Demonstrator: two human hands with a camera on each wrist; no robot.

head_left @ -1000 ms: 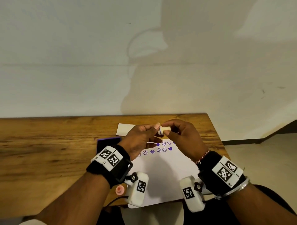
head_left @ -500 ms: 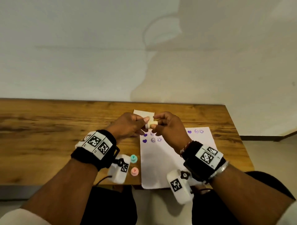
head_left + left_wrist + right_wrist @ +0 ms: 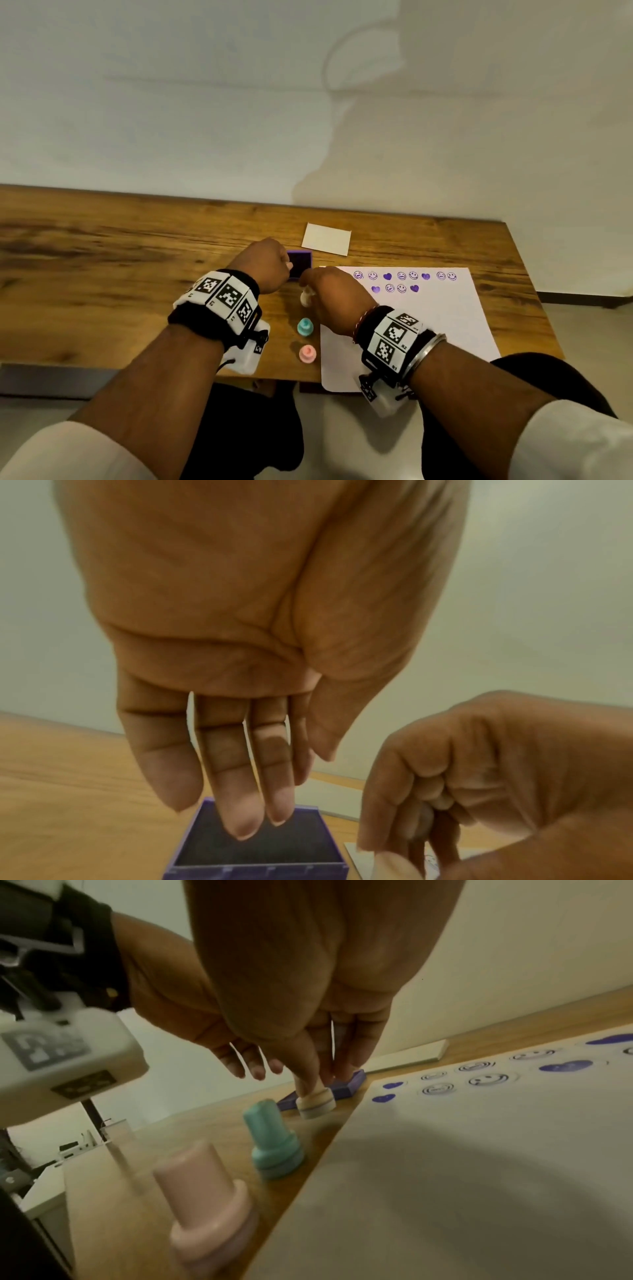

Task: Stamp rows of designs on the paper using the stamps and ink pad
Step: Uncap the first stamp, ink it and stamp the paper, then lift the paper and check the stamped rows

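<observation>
My right hand (image 3: 310,291) pinches a cream stamp (image 3: 306,297) by its handle, base down, low over the table just left of the white paper (image 3: 428,335). In the right wrist view the cream stamp (image 3: 315,1100) is in front of the purple ink pad (image 3: 344,1087). My left hand (image 3: 286,265) holds nothing. Its straight fingers (image 3: 245,799) hang over the open ink pad (image 3: 260,842); whether they touch it I cannot tell. Two rows of purple smileys and hearts (image 3: 400,281) mark the paper's far end.
A teal stamp (image 3: 305,326) and a pink stamp (image 3: 307,353) stand upright in a line nearer me, along the paper's left edge. A white card (image 3: 327,238) lies behind the ink pad. The wooden table's (image 3: 102,274) near edge runs just below the pink stamp.
Both hands held the cream stamp together above the paper. My left hand has let go and moved to the ink pad. My right hand has lowered the stamp beside the paper.
</observation>
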